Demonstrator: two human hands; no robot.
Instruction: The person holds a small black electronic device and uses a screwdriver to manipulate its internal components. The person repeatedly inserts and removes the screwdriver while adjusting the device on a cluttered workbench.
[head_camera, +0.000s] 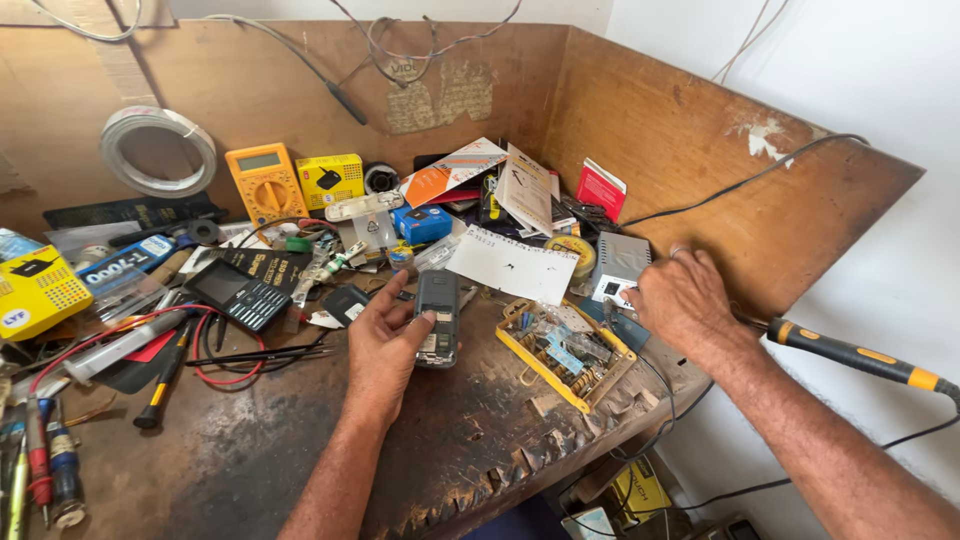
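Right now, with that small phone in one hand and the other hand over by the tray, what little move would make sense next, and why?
Probably lift the right hand back from beside the yellow parts tray toward the phone. The left hand holds the phone with its back open, thumb across it, above the worn bench. The right hand rests knuckles-up near a small grey box; whether it grips anything is hidden.

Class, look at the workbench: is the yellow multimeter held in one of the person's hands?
No, the yellow multimeter stands against the back board, untouched.

Right hand's fingertips hidden (behind knuckles)
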